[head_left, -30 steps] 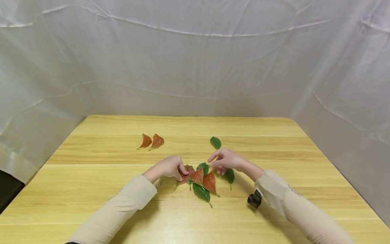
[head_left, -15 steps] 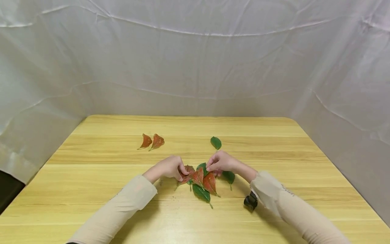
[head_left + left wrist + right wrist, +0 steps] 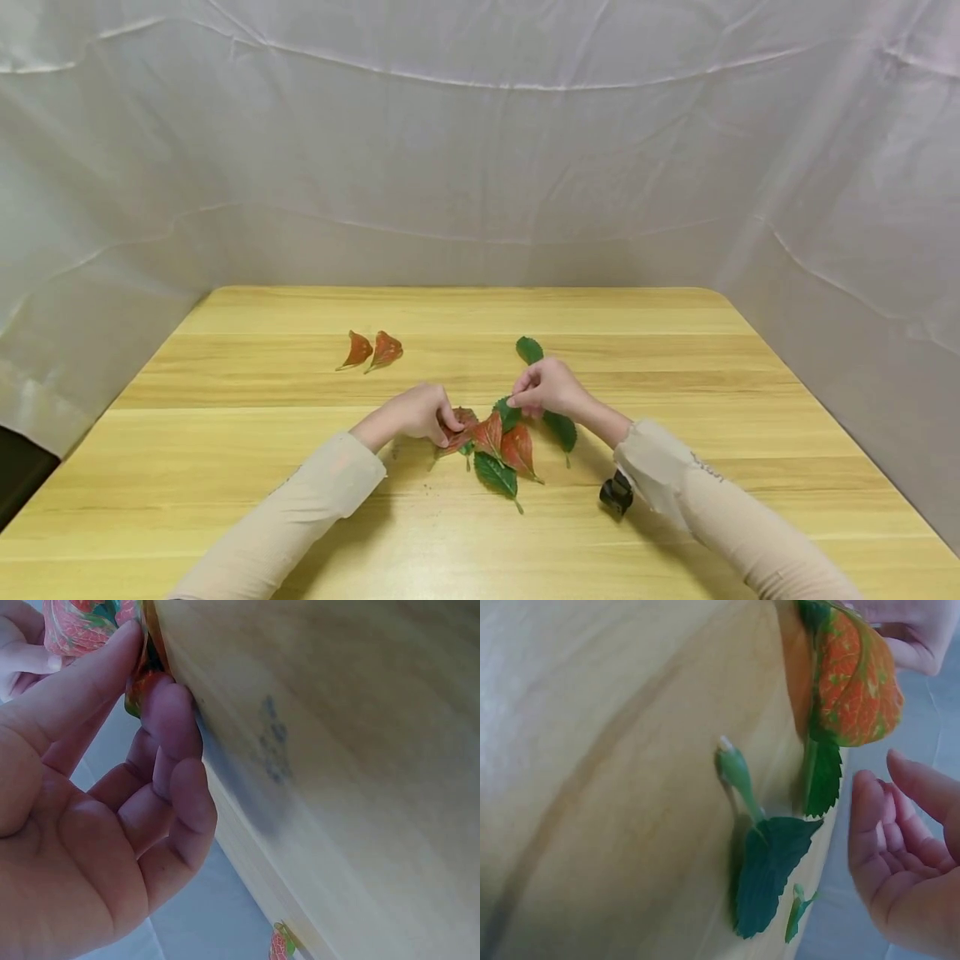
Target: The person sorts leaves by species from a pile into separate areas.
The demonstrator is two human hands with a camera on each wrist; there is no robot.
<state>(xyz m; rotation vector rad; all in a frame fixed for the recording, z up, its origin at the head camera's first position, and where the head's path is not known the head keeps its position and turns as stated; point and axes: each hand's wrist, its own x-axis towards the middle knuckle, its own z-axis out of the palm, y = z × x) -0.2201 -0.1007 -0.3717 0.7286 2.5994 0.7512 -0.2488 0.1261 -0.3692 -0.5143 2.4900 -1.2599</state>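
In the head view, my left hand (image 3: 420, 414) pinches a red leaf (image 3: 454, 439) at the left of a leaf cluster. Close up in the left wrist view, thumb and forefinger meet on that leaf (image 3: 139, 694). My right hand (image 3: 553, 390) pinches the edge of a green leaf (image 3: 506, 412) at the cluster's top; the right wrist view shows its fingertips beside a serrated green leaf (image 3: 825, 780). Two red leaves (image 3: 487, 434) (image 3: 517, 450) lie between the hands, partly over a green leaf (image 3: 497, 472). Another green leaf (image 3: 561, 427) lies under the right wrist.
Two red leaves (image 3: 358, 349) (image 3: 386, 349) lie farther back at the left. One green leaf (image 3: 529, 349) lies behind the right hand. A small black device (image 3: 617, 493) is by the right sleeve. Pale cloth (image 3: 480, 167) surrounds the wooden table (image 3: 225, 433).
My right hand has come down to the cluster and closed its thumb and finger on the green leaf, which has shifted slightly right. The left hand stays on its red leaf.
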